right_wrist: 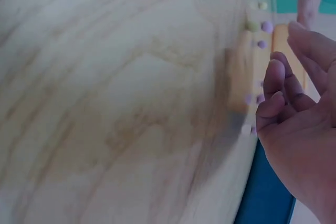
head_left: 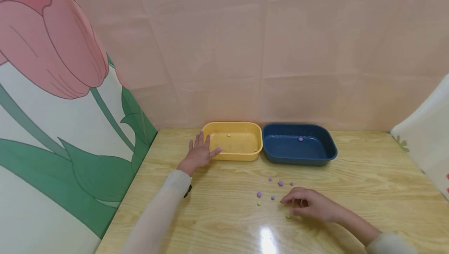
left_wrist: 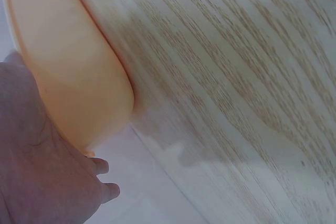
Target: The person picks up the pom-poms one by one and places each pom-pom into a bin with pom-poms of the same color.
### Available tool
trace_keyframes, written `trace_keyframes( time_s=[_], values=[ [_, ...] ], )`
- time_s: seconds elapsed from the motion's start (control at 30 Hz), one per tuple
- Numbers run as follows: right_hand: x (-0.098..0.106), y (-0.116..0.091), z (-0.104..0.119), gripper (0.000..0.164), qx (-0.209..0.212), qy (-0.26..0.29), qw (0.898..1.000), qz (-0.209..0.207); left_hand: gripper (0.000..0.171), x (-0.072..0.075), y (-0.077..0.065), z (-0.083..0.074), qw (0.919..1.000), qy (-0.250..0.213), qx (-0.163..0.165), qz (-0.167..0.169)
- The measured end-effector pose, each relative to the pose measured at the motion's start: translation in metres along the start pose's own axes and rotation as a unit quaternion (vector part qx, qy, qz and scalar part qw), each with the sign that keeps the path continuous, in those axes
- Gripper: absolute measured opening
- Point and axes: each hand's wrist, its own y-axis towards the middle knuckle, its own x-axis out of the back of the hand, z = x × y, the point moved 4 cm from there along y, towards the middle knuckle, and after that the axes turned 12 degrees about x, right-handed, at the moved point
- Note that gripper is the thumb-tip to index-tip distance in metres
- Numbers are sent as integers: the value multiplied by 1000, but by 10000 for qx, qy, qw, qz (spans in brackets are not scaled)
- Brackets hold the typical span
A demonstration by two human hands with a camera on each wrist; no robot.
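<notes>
My left hand (head_left: 198, 154) rests at the left end of the yellow tray (head_left: 233, 157), fingers spread over its rim; the left wrist view shows the hand (left_wrist: 47, 156) against the tray's outer wall. Two small yellow balls, one of them (head_left: 229, 135) near the back, lie inside. My right hand (head_left: 315, 205) hovers low over the table, fingers loosely bent, with a gap between thumb and index finger and nothing held. Beside its thumb lies a small yellow ball (head_left: 288, 216). Several purple balls, such as this purple ball (head_left: 259, 194), and another yellow ball (head_left: 258, 203) are scattered to its left.
A dark blue tray (head_left: 299, 160) stands right beside the yellow one, with a purple ball (head_left: 300, 139) in it. Both trays sit at the back of the wooden table (head_left: 217, 215), against a pink cloth backdrop (head_left: 210, 51). A tulip-printed panel (head_left: 52, 129) borders the left side.
</notes>
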Motion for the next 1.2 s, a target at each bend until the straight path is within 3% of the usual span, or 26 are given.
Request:
trace_keyframes(
  time_s=[0.2,0.47,1.0,1.2],
  values=[
    [-9,-4,-4,28,-24,86,9989,452,94,1,0,-2,10000,-13,-11,26],
    [-11,-7,-7,27,-97,-206,9973,692,92,2,2,-2,10000,-3,10,16],
    [-16,-4,-7,15,-118,-563,9972,475,95,3,-2,0,10000,-49,-11,69],
    [-13,0,-5,9,-404,-484,9970,445,94,4,-3,-1,9999,-114,-48,12]
  ],
)
